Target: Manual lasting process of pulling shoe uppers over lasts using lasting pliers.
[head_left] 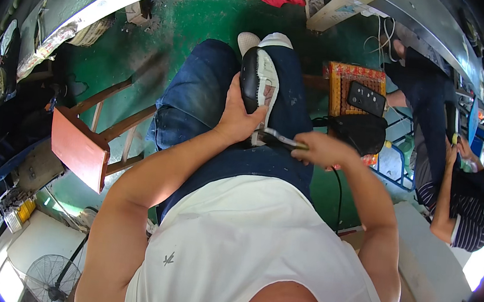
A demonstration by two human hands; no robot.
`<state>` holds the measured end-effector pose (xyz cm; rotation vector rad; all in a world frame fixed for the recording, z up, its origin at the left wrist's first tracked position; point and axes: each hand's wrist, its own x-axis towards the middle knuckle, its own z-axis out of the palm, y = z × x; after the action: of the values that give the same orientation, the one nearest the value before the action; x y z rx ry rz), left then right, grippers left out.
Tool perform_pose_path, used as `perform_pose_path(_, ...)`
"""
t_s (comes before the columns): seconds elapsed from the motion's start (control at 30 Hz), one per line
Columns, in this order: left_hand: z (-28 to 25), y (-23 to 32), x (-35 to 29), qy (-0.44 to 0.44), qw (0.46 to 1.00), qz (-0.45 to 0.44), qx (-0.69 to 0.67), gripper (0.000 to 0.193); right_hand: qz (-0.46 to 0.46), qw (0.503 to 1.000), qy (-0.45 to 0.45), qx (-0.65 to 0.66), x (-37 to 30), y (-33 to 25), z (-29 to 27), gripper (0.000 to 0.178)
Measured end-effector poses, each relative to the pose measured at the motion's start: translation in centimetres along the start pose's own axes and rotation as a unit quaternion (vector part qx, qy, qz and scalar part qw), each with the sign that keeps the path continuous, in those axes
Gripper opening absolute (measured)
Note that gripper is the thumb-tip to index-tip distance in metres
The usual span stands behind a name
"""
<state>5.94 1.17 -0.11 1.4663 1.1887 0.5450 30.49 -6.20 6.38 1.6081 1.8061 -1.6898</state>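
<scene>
Black shoe (250, 81): tipped along the inner edge of the jeans-clad right thigh (292, 92), underside showing | left hand (238, 116): thumb and fingers clasped round its near half | right hand (322, 149): blurred, closed round a metal-headed hand tool (279, 137), head at the shoe's near end | black phone (366, 99): beaded stool's (337, 80) right edge

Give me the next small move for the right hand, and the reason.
Probably bring the metal tool squarely onto the near end of the shoe: the right hand holds the tool with its head at that end, while the left hand braces the shoe, its pale underside showing.
</scene>
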Motion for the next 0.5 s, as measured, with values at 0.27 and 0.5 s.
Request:
perform_pose_path(0.27, -2.3, -3.1, -2.5, -0.185, 0.98, -0.04, -0.07, 0.131, 0.056, 0.905, -0.283, 0.313, 1.9, 2.1, -4.7, 0.032)
perform_pose_path(0.5, -3.2, -0.7, -1.7, -0.219, 0.951, -0.106, -0.19, 0.133, -0.159, 0.967, 0.127, 0.157, 0.7, -3.9, -6.1, 0.042)
